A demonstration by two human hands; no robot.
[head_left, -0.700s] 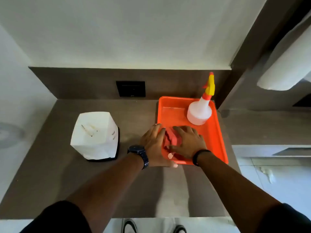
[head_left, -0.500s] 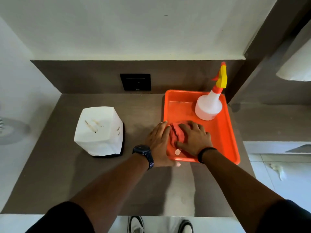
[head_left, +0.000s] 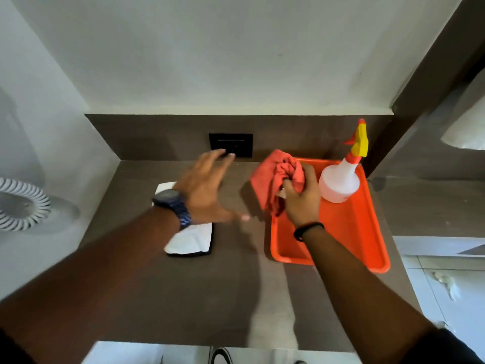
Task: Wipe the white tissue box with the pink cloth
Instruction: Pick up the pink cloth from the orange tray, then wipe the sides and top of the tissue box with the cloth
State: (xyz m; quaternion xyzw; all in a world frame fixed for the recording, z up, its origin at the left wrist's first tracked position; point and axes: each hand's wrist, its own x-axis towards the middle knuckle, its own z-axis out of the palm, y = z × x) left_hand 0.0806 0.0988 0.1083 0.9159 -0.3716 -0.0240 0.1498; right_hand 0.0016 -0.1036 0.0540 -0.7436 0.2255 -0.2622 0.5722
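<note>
While right hand [head_left: 301, 198] grips the bunched pink cloth [head_left: 278, 179] above the orange tray [head_left: 367, 232], left hand [head_left: 204, 190] hovers empty, fingers spread. White tissue box [head_left: 191, 237] sits on counter [head_left: 183, 298], partly hidden under left wrist.

The left hand [head_left: 203, 190] is hovering with palm down and fingers spread wide and loose, blurred, gripping nothing, while a dark wristwatch [head_left: 173, 206] is sitting on its wrist and the bare forearm is stretching in from the lower left. The right hand [head_left: 301, 195] is closing into a fist, fingers curling around a bunched reddish-pink cloth [head_left: 278, 177] that is hanging from its grasp. A thin black band [head_left: 308, 229] is circling the right wrist, and the forearm is reaching in from the lower right.
</note>
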